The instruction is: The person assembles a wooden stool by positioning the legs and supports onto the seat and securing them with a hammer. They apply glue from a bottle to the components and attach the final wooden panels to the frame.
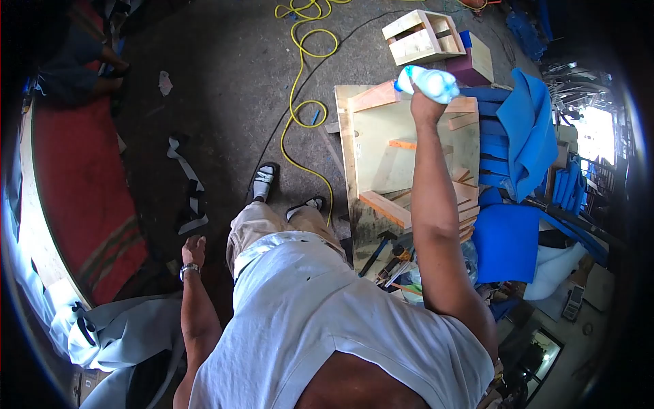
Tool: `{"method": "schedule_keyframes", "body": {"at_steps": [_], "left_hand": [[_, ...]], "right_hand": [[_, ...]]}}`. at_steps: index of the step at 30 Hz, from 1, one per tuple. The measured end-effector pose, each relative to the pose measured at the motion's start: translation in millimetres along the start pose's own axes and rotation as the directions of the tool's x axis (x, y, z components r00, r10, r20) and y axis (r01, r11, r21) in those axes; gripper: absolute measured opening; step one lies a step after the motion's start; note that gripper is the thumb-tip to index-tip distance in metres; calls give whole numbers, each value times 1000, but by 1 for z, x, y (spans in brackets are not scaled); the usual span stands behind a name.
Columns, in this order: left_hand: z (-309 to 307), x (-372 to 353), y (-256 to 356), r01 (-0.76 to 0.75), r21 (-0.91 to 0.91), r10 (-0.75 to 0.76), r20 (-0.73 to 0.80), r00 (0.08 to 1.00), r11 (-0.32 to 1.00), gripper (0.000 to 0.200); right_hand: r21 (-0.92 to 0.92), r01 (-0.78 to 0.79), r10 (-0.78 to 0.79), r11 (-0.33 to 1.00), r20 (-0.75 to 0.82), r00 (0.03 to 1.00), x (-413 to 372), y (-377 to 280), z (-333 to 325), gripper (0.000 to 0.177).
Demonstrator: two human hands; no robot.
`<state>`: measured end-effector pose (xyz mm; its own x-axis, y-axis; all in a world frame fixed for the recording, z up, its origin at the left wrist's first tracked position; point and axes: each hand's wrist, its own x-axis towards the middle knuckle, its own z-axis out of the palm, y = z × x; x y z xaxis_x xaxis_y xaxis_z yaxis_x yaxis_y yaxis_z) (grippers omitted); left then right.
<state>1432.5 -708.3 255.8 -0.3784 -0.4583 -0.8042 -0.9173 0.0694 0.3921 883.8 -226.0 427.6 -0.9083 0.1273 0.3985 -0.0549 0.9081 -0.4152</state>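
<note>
My right hand (426,109) is wrapped round a plastic bottle (437,83) with a blue cap, raised over the far part of a wooden work table (347,136). The bottle lies sideways with its cap to the left. Part of it is washed out by light. My left hand (194,251), a watch on its wrist, hangs low at my side with nothing in it, its fingers loosely apart. Under my right arm, pieces of wood (385,208) lie on the table, with a hammer (377,253) and a yellow-and-black tool (402,255) nearer to me.
A yellow hose (293,95) winds over the floor by my feet. Beyond the table stands a wooden crate (417,46). Blue foam sheets (524,136) pile up at the right. At the left are a red surface (85,198), grey fabric (129,327) and another person's legs (88,65).
</note>
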Motion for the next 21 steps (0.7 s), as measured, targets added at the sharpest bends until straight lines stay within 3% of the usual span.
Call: {"method": "schedule_keyframes", "body": {"at_steps": [3, 4, 5, 9, 10, 11, 13, 15, 16, 17, 19, 21], "left_hand": [[-3, 7, -9, -82, -35, 80, -63, 995, 996, 34], [-3, 11, -5, -56, -80, 50, -67, 997, 995, 34], [-4, 9, -6, -24, -122, 16, -63, 998, 992, 34], [1, 15, -31, 95, -285, -92, 22, 995, 954, 32], [1, 12, -29, 23, -162, -29, -35, 999, 986, 32], [-1, 11, -29, -19, -88, 16, -39, 999, 996, 32], [-1, 7, -33, -98, 50, 101, -45, 994, 994, 32], [-7, -7, -12, -85, 62, 86, -16, 996, 994, 34], [-6, -4, -14, -91, 57, 93, -29, 995, 994, 34], [-4, 2, -22, -96, 52, 98, -38, 994, 994, 33], [-1, 22, -47, -88, 22, 88, 11, 996, 996, 32], [-1, 32, -49, -40, -52, 42, 34, 999, 998, 30]], "right_hand": [[-183, 127, -103, 975, 135, 985, -18, 15, -19, 47], [37, 97, -99, 995, 51, 994, -29, 13, -30, 46], [68, 35, -37, 997, 24, 999, -37, 3, -44, 46], [-8, 210, -210, 978, -9, 978, -19, -1, -34, 45], [-16, 239, -239, 971, -6, 971, -14, -4, -23, 44], [-83, 102, -102, 991, 6, 995, -6, -2, -4, 40], [-128, 20, -19, 992, 13, 1000, 18, -17, 5, 37], [21, -55, 53, 998, 76, 996, 26, -22, 2, 34], [-52, 238, -240, 970, -37, 970, 28, -10, 5, 28], [-197, 293, -310, 936, -62, 949, 22, -2, 4, 26], [-269, 448, -468, 852, -11, 884, -5, 11, -3, 30], [-178, 117, -110, 977, 48, 993, -19, 3, -27, 29]]}}
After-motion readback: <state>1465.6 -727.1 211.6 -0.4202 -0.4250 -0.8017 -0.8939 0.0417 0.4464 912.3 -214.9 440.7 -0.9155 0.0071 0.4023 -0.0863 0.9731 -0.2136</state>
